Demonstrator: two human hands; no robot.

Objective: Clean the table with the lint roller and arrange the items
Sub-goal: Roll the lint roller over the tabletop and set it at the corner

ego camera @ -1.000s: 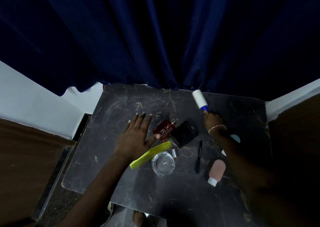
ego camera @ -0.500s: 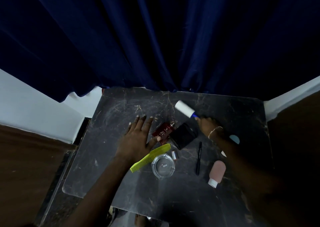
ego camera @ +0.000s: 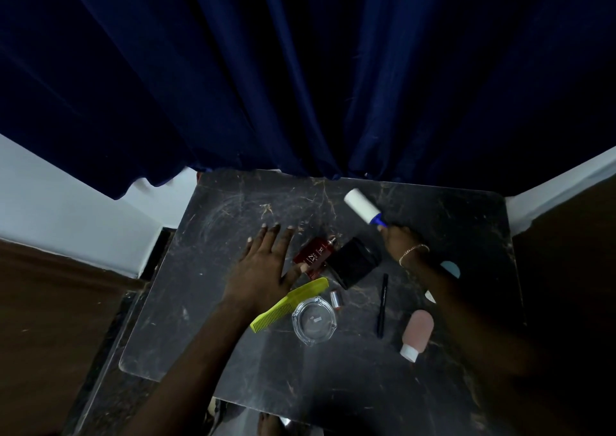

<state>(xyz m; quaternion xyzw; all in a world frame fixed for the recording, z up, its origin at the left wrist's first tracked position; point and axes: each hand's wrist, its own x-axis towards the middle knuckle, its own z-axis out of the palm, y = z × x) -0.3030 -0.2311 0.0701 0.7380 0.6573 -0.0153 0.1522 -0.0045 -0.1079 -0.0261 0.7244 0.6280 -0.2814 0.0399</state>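
Observation:
A dark marble table [ego camera: 213, 302] holds several small items. My right hand [ego camera: 398, 240] grips the blue handle of a lint roller [ego camera: 361, 206], whose white roll lies on the far middle of the table. My left hand [ego camera: 266, 265] rests flat with fingers spread, just left of a red perfume bottle [ego camera: 313, 256] and a black box [ego camera: 355, 262]. Nearer me lie a yellow-green comb [ego camera: 288, 304], a glass ashtray [ego camera: 314, 324], a small silver tube [ego camera: 336, 299], a black pen [ego camera: 382, 304] and a pink bottle with a white cap [ego camera: 416, 334].
A dark blue curtain [ego camera: 300, 69] hangs right behind the table's far edge. White wall strips [ego camera: 66, 209] flank the table on both sides. A light blue object [ego camera: 450, 268] shows partly behind my right forearm. The floor below is dark brown.
The lint roller swung from the far right-middle toward the left, then back out a little to the right and farther away. My left hand stayed flat in place.

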